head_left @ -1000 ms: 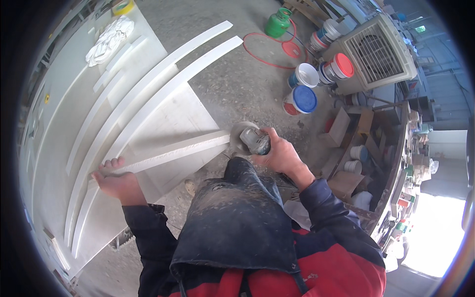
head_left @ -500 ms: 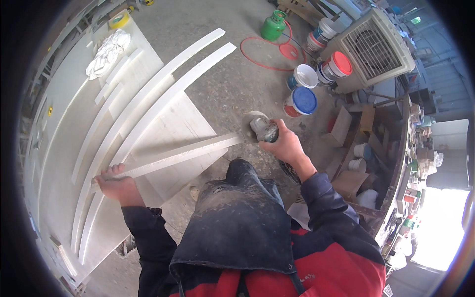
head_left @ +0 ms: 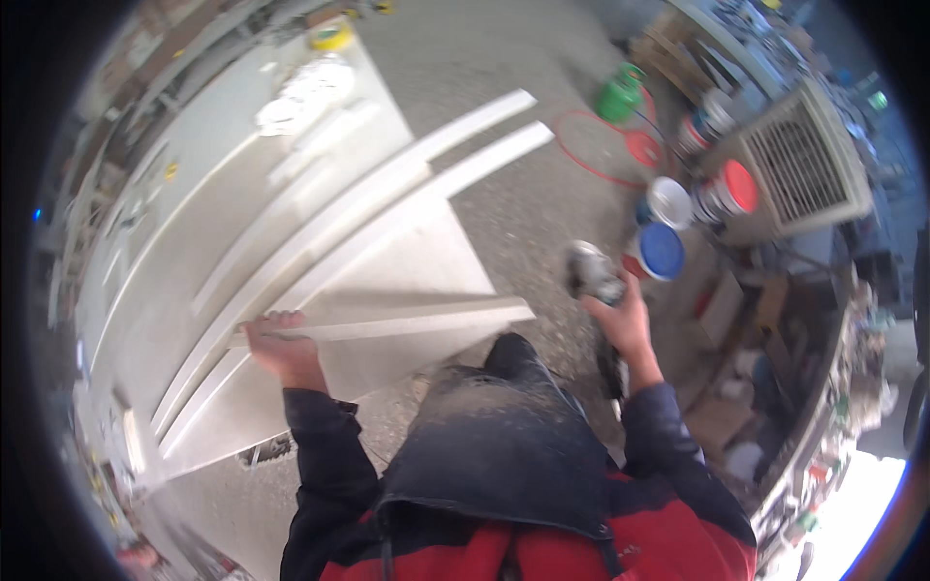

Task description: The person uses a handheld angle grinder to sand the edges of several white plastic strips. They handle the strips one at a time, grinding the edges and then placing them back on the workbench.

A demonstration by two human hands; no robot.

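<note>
My left hand is closed around the near-left end of a straight pale strip. The strip lies across the white board table, and its far end sticks out past the table's edge. In my right hand is an angle grinder, blurred by motion, with a round disc at its head. The grinder is held over the floor to the right of the strip's free end, apart from it. Beyond my left hand, two long curved white strips run across the table and overhang its far edge.
A white cloth and a yellow tape roll lie at the table's far end. Back right stand a bucket with a blue lid, other buckets, a green gas cylinder with a red hose, and an air cooler.
The whole view has turned and shifted. My right hand has drawn the grinder rightward, away from the strip's free end. My left hand keeps its grip on the strip.
</note>
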